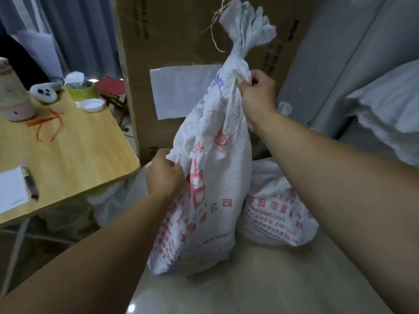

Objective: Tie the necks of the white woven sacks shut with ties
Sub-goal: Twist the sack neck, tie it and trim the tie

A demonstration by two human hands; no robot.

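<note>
— What have you got in the head view?

— I see a white woven sack (210, 168) with red print standing upright on the pale floor (260, 286), in front of a big cardboard box (172, 30). Its neck (238, 55) is bunched tight, with frayed brown twine (216, 26) trailing off the gathered top.

— And the hands?

— My right hand (257, 91) is closed on a fold of the fabric just under the neck, thumb and fingers pinching it. My left hand (164, 172) is lower down, gripping the sack's left edge about mid-height.

— Is the twine knotted?

— I cannot tell; the wrap itself is hidden in the creases.

— Anything else nearby?

— A second printed sack (278, 214) lies behind, to the right, touching the first. To the left there is a wooden table (74, 150) with loose orange ties (48, 123), a white lid (91, 104) and a green roll of tape (82, 90).
</note>
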